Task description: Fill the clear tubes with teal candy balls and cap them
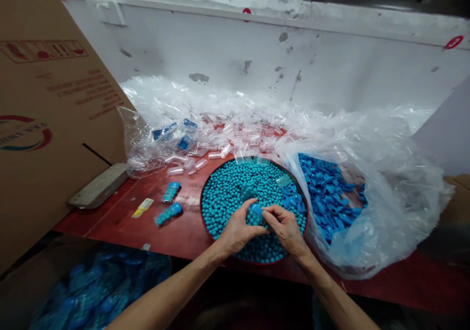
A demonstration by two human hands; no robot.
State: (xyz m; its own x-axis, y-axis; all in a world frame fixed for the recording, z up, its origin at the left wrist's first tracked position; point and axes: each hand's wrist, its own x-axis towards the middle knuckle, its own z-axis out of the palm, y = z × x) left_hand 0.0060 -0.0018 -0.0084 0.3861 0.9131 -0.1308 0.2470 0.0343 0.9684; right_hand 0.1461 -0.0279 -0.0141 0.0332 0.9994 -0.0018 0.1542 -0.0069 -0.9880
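Over a round red-rimmed tray [201,207] full of small teal balls, my left hand [238,229] is closed around a clear container [253,217] with teal balls inside. My right hand [287,228] pinches a blue cap [258,209] at the container's top right; whether it is fully seated I cannot tell. Several loose blue caps [293,198] lie on the balls at the tray's right side. Left of the tray, two capped containers filled with teal balls [171,192] rest on the red table [191,237].
Clear empty tubes [227,149] are heaped behind the tray. A plastic bag [389,198] of blue caps [330,193] lies at right. At left are a cardboard box [66,100], a grey block [99,185], a yellow label [142,207], and many blue-capped containers [99,291] below the table edge.
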